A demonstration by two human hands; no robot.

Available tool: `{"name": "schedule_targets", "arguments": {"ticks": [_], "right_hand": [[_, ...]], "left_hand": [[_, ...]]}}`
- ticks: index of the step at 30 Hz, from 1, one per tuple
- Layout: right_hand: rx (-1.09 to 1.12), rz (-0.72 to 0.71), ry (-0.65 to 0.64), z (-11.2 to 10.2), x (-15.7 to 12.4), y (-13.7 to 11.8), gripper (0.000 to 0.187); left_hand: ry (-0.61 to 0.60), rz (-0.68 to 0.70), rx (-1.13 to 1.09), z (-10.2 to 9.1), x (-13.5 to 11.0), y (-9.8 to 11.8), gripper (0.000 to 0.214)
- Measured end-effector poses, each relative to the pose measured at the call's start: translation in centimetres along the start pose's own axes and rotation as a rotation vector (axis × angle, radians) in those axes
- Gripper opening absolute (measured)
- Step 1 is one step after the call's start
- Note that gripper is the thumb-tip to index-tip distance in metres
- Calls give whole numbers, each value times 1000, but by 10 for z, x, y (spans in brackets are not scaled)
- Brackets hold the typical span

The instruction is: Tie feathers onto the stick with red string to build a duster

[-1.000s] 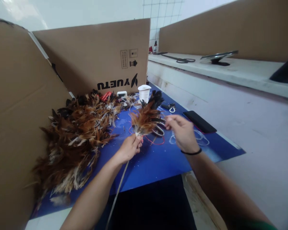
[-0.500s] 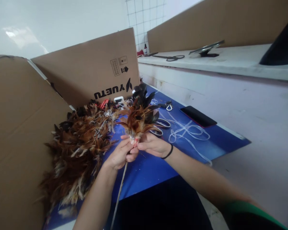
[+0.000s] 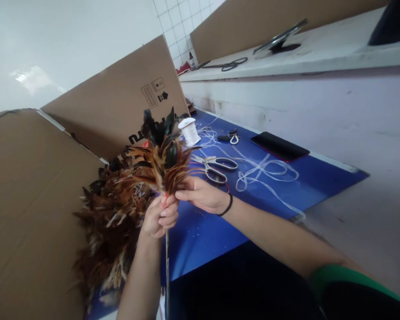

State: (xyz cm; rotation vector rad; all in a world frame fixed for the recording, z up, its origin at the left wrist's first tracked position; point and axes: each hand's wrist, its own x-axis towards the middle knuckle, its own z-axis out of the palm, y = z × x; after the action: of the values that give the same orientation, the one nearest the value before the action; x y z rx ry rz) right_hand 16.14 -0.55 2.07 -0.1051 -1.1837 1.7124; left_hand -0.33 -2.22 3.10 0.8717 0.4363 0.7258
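My left hand (image 3: 159, 216) is closed round a thin stick (image 3: 167, 266) just below a bunch of brown and black feathers (image 3: 160, 158), held upright above the blue mat (image 3: 206, 231). My right hand (image 3: 202, 194), with a black band on the wrist, pinches the base of the feather bunch beside the left hand, where a bit of red thread shows. A large heap of loose brown feathers (image 3: 113, 213) lies on the mat to the left of both hands.
Scissors (image 3: 216, 166), tangled white cord (image 3: 263, 171), a white spool (image 3: 190, 130), small clippers (image 3: 230, 138) and a dark phone (image 3: 280, 146) lie on the mat. Cardboard walls (image 3: 30, 200) stand left and behind. A raised ledge (image 3: 286, 58) at right holds more scissors.
My right hand came back from the scissors to the base of the feather bunch. Both hands lifted the bunch upright, and the view tilted.
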Motion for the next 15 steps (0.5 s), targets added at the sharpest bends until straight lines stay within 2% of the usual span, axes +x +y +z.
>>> {"name": "schedule_targets", "arguments": {"ticks": [4, 11, 15], "right_hand": [[57, 10, 6, -2, 0, 1, 35], [-72, -50, -61, 2, -2, -3, 37], [-51, -40, -18, -2, -4, -4, 39]], "left_hand": [[-66, 58, -81, -4, -2, 1, 27], [-49, 156, -89, -10, -5, -1, 37], [-142, 175, -165, -17, -8, -4, 30]]}}
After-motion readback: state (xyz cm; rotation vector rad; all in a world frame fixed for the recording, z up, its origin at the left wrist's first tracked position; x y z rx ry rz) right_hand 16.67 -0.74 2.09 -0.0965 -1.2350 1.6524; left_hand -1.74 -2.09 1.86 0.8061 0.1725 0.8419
